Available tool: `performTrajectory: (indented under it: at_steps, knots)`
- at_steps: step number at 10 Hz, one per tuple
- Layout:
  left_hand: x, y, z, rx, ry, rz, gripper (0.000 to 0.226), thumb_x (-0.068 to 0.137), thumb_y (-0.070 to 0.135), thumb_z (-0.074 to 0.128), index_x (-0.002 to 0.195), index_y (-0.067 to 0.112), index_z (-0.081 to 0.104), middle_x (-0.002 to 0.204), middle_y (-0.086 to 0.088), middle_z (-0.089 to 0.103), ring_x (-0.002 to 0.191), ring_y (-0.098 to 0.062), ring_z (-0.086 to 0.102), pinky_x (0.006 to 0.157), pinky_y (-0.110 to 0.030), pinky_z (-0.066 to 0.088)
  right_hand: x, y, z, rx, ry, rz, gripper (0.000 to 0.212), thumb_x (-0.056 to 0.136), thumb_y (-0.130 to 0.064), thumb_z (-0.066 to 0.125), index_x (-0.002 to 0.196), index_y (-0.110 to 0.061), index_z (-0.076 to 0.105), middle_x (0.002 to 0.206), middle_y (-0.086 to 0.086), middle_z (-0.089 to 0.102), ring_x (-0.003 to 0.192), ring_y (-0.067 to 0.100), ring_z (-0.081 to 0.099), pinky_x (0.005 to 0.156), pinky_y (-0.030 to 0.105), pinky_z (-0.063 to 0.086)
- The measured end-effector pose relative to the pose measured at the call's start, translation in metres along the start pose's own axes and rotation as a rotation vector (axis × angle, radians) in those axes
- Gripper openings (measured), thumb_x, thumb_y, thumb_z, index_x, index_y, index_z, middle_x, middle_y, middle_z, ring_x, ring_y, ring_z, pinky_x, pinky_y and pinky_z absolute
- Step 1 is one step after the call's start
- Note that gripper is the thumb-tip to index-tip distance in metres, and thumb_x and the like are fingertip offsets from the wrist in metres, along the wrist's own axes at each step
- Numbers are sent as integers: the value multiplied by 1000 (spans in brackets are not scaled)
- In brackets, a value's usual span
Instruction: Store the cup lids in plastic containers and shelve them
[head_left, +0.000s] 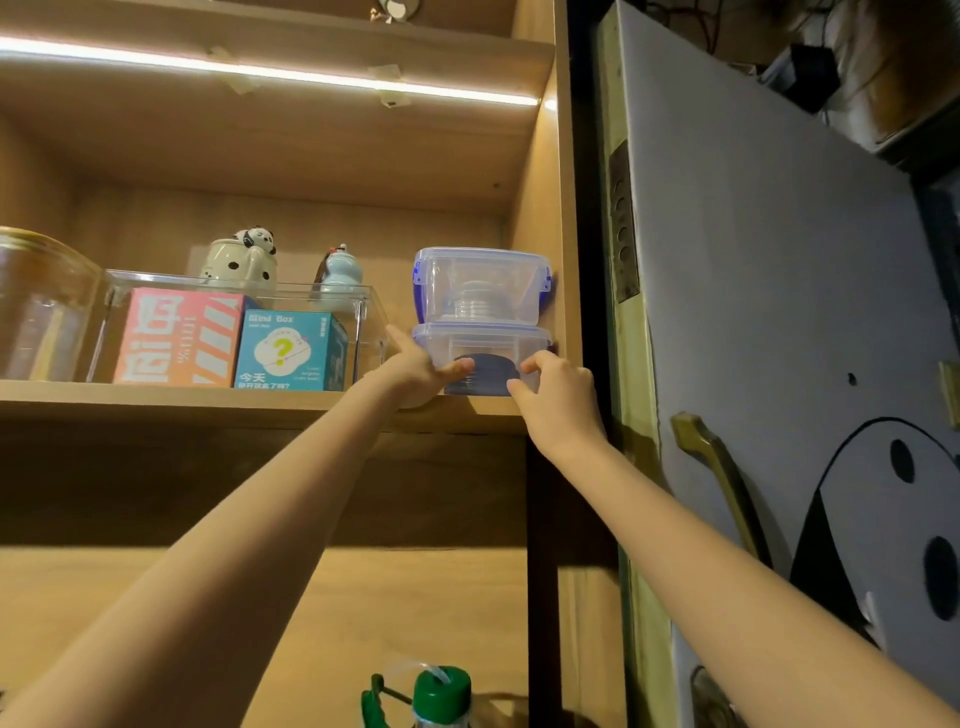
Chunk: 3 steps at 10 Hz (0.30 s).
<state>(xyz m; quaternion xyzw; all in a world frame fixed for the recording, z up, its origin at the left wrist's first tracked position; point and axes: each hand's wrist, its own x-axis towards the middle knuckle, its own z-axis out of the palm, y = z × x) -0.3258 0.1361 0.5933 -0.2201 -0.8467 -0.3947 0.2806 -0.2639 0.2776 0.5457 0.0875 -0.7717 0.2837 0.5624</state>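
Green-capped bottle (441, 691) at bottom centre; above it my left hand (415, 369) and right hand (558, 400) clasp the lower container (483, 345) of dark lids (485, 371), steadying the upper container (480, 286) on the shelf (208, 397), mid-frame.

Light-brown wooden shelving unit (270, 400), laminate boards, open front. Warm white LED strip light (260, 70) taped under the upper board, glowing edge to edge. Right of the unit's side panel: pale grey door panel (769, 291) with curved brass handle (722, 483), black painted shapes at its lower right corner.
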Motion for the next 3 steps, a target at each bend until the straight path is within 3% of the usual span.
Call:
performTrajectory:
  at_steps: [1, 2, 3]
  knots:
    - [-4, -3, 3, 87, 37, -25, 101, 85, 51, 50, 142, 4, -19, 152, -16, 26, 131, -33, 39, 108, -42, 32, -1, 2, -2, -19, -50, -11, 33, 91, -17, 55, 123, -6, 54, 123, 14, 60, 112, 26, 58, 88, 31, 51]
    - [-24, -5, 4, 309, 110, -22, 89, 88, 59, 34, 145, 2, -6, 145, -15, 41, 130, -34, 43, 113, -48, 21, -5, 2, -8, 46, -88, -5, 33, 91, -15, 54, 124, -7, 53, 125, 12, 59, 114, 25, 57, 86, 29, 50]
    - [-47, -3, -1, 350, 248, 186, 68, 90, 54, 35, 141, 10, 25, 139, -14, 49, 125, -31, 47, 109, -47, 29, -13, -4, -30, 262, 68, 18, 28, 91, -15, 53, 119, -12, 55, 114, 4, 62, 107, 17, 59, 73, 12, 46]
